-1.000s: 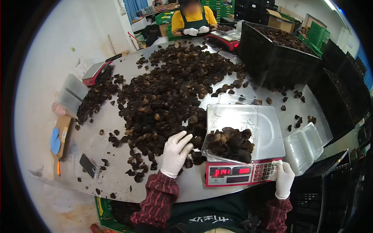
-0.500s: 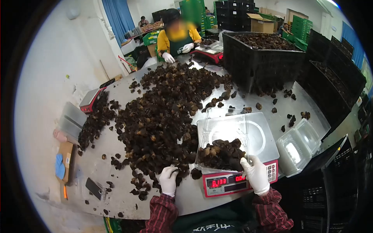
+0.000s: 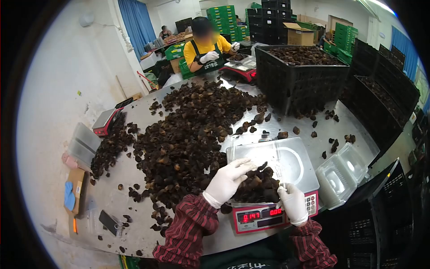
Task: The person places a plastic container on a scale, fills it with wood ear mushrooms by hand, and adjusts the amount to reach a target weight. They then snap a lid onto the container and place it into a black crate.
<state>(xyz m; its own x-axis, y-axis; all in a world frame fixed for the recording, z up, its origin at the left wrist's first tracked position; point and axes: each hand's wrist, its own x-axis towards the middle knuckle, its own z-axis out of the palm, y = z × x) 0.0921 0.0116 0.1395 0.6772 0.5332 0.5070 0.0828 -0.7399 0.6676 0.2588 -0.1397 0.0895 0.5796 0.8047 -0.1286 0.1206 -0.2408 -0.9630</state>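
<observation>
Gloved in white, my left hand [image 3: 227, 183] is over the left part of a clear plastic box [image 3: 251, 151], fingers stretched out flat above dark, wrinkled mushroom-like pieces [image 3: 257, 187] inside it. I cannot make out anything under its palm. My right hand [image 3: 294, 205], also gloved, pinches the box's right front edge, thumb and fingers together. The box sits on a red digital scale [image 3: 303, 177] with a silver plate; its lit display seems to read 0.147. Left of the scale spreads a big heap of the same pieces [image 3: 188, 130] across the metal table [image 3: 148, 215].
A black crate [image 3: 295, 83] full of pieces stands at the back right. Open clear boxes [image 3: 340, 177] lie right of the scale. A phone [image 3: 109, 222] and a second scale [image 3: 107, 119] are at left. Across the table, a person in yellow [image 3: 206, 47] works beside another scale.
My left hand has moved from the heap's front edge up and right to over the box. The reading rose from 0.133. The person opposite has raised both hands.
</observation>
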